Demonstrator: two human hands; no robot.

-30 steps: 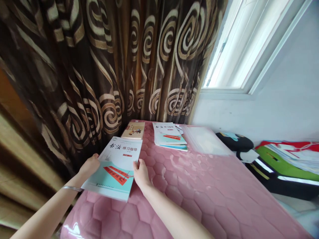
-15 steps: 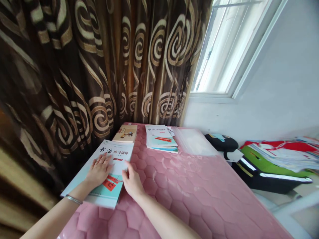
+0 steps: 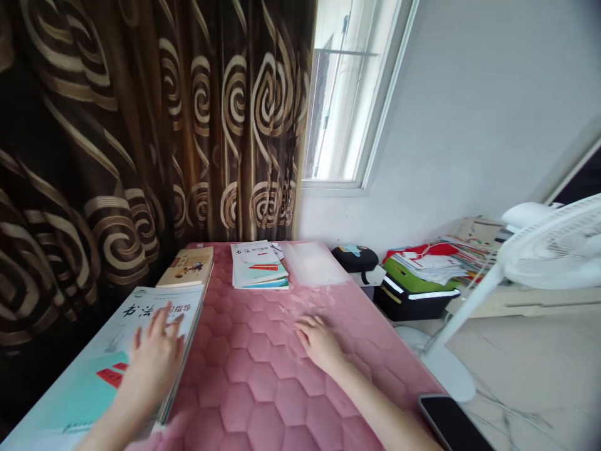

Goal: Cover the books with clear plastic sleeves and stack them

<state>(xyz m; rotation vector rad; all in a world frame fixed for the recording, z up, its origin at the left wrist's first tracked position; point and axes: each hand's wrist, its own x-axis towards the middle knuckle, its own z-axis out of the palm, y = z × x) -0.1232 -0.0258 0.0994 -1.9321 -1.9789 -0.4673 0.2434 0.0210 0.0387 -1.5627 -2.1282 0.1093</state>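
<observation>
My left hand is over the cover of a calligraphy workbook, its fingers spread and slightly blurred; I cannot tell whether it touches. White and teal with red strips, this workbook tops a stack at the table's left side. Behind it lies a tan book. To the right, my right hand is low over the pink quilted-pattern tabletop, fingers loosely bent with nothing visible in them. A smaller stack of workbooks lies beyond, beside clear plastic sheets.
A dark phone is at the table's lower right edge. Off that side stand a white fan and a black-and-green bag with papers on it. A patterned curtain hangs along the left and back.
My right hand has left the workbook's edge and moved right over the tabletop. My left hand went from the workbook's left edge onto its cover. The view has turned right, bringing in fan and phone.
</observation>
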